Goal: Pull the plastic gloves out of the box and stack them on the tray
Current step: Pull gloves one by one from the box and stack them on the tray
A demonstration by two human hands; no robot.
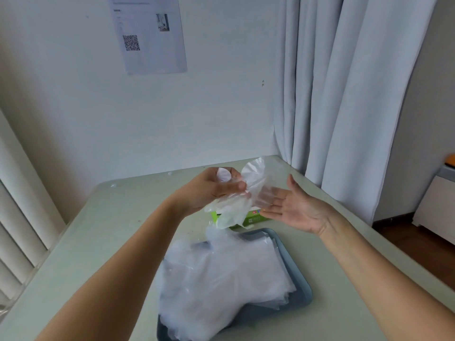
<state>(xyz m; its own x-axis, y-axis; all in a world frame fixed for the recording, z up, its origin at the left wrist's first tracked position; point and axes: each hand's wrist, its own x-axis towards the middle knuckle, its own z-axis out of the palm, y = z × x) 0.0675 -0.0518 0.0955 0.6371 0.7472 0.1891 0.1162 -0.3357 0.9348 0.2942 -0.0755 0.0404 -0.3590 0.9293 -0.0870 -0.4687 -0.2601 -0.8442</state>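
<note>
Head view: my left grip (216,189) is pinching a glove (256,180) that is dangling down toward the tray (304,291) below. My right grip (296,209) is lying open, fingertips touching it.

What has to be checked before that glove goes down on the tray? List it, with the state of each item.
1. Grip: ok. The left hand holds the glove with its fingers curled round it.
2. Glove clear of the box: cannot tell. Its lower end hangs in front of the box top.
3. Single glove in hand: cannot tell. The film is bunched.
4. Glove flat enough to stack: not ok. It is crumpled.
5. Right hand free to help: ok. It is open, palm up, beside the glove.
6. Pile inside the tray: not ok. It spills over the left and near edges.
</note>
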